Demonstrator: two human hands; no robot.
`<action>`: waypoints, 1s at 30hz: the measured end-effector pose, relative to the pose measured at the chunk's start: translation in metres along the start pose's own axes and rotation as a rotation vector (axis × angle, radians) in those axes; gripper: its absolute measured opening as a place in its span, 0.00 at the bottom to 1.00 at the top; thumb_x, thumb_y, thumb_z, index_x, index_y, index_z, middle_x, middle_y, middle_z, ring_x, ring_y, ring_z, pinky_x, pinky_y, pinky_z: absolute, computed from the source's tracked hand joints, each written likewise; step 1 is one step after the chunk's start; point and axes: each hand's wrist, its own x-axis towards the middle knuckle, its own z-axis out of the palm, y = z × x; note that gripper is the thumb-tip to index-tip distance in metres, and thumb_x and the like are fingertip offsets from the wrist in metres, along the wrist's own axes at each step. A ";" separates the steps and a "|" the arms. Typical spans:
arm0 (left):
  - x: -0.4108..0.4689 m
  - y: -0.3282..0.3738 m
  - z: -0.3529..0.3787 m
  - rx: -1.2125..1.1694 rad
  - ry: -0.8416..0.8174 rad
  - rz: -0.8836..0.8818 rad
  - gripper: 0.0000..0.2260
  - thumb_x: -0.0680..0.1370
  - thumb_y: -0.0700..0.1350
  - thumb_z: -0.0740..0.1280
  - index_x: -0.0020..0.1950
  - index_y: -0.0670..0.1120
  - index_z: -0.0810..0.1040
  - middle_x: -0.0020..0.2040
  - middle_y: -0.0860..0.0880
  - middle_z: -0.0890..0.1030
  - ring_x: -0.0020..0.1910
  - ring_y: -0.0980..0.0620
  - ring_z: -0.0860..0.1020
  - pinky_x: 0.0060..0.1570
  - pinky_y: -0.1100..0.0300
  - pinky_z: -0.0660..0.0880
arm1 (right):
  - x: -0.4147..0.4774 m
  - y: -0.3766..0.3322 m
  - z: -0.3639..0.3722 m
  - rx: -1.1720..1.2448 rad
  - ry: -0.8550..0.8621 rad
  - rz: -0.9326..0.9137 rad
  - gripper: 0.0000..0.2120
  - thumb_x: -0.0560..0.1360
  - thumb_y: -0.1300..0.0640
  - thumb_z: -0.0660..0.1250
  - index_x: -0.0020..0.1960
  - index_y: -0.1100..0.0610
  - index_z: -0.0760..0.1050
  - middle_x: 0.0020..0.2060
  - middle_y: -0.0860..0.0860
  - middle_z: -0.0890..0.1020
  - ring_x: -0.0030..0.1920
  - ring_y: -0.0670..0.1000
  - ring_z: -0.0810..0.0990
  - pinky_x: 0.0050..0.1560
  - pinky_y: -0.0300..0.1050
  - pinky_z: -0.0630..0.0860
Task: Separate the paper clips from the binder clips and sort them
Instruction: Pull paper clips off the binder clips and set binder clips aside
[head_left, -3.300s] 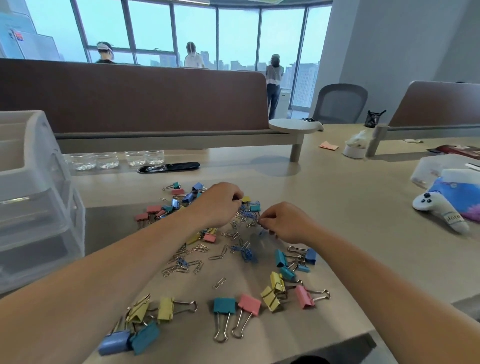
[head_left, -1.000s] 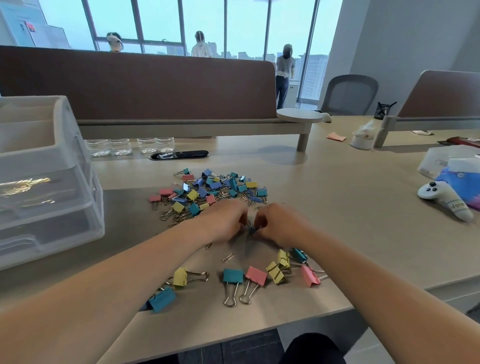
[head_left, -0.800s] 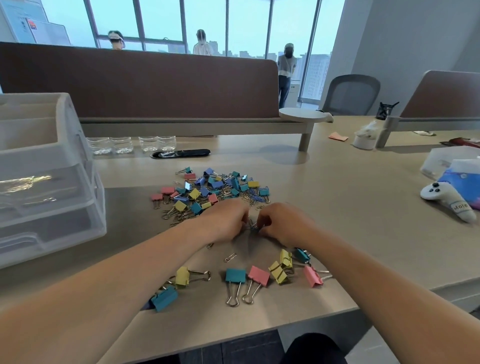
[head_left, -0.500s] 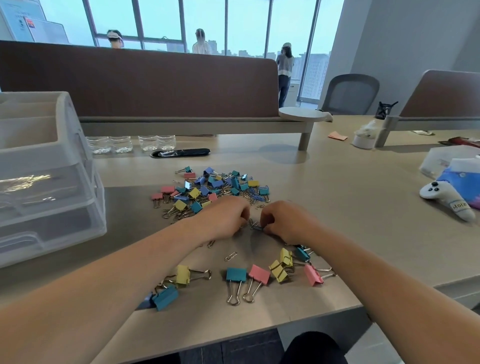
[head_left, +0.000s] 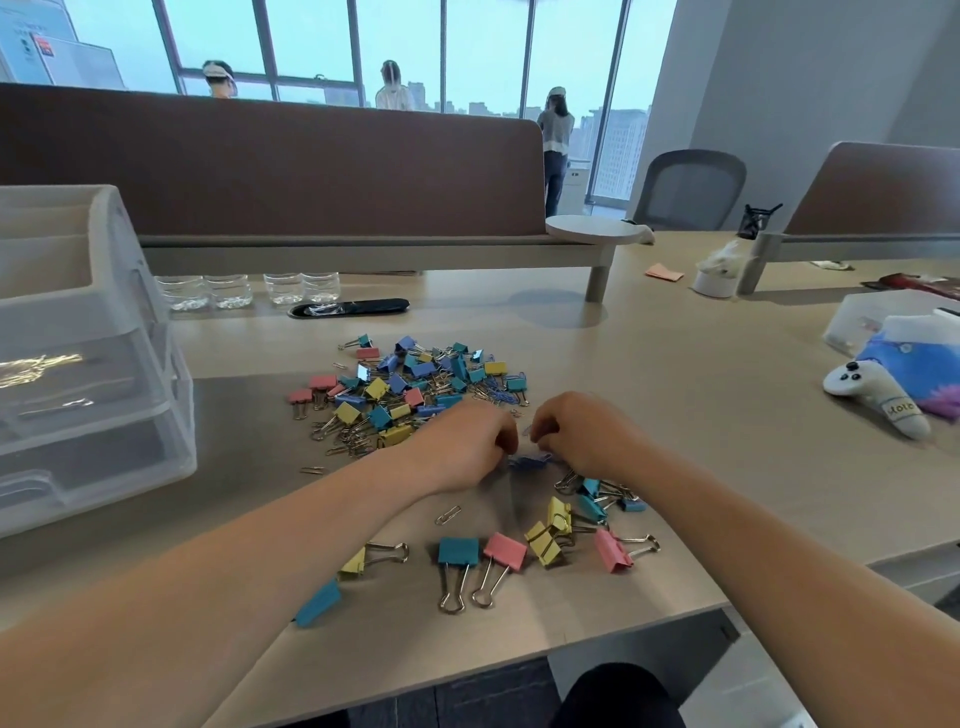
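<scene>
Where the table (head_left: 701, 364) runs closest to us, well on the near side of the mixed pile (head_left: 410, 384), we note a loose row of binder clips (head_left: 457, 552) lying apart from it. They are teal, pink and yellow, wire handles out, with a tighter teal-and-yellow knot at the row's right end. One silver paper clip (head_left: 448, 514) lies alone between that row and the pile.

At the pile's near edge both hands are low over the table.
- Left hand (head_left: 465, 449): fingers curled under, knuckles up.
- Right hand (head_left: 579, 436): the same, fingers curled in toward the left hand.

The tips almost meet. A small blue paper clip (head_left: 526, 430) shows in the gap, and we cannot tell which fingers pinch it. More blue paper clips (head_left: 530, 460) lie just below the gap.

The pile itself mixes coloured binder clips with silver and blue paper clips, tangled together. Left of the pile stands a clear plastic drawer unit (head_left: 93, 364). Beyond the pile are four clear cups (head_left: 228, 291) and a flat black oval (head_left: 348, 307). Well right of the pile lies a white game controller (head_left: 872, 395).
</scene>
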 end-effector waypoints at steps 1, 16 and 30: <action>0.001 0.000 -0.001 -0.006 0.016 0.007 0.10 0.79 0.39 0.64 0.57 0.48 0.81 0.55 0.50 0.80 0.51 0.54 0.77 0.52 0.63 0.74 | 0.002 0.003 0.000 -0.009 0.020 0.014 0.07 0.78 0.59 0.66 0.52 0.50 0.81 0.47 0.46 0.80 0.48 0.47 0.77 0.49 0.41 0.75; 0.004 -0.029 -0.011 0.080 0.045 -0.079 0.12 0.79 0.39 0.65 0.59 0.52 0.81 0.57 0.52 0.81 0.57 0.51 0.77 0.62 0.47 0.72 | 0.018 -0.001 0.007 -0.113 0.000 0.028 0.14 0.77 0.60 0.65 0.58 0.50 0.83 0.49 0.50 0.83 0.46 0.51 0.81 0.50 0.46 0.81; -0.001 -0.028 -0.012 0.272 -0.074 0.075 0.20 0.80 0.37 0.62 0.65 0.57 0.78 0.48 0.53 0.70 0.49 0.52 0.69 0.45 0.56 0.72 | -0.007 -0.015 -0.001 -0.163 -0.101 -0.069 0.15 0.79 0.59 0.64 0.64 0.50 0.79 0.58 0.48 0.82 0.54 0.51 0.80 0.52 0.41 0.76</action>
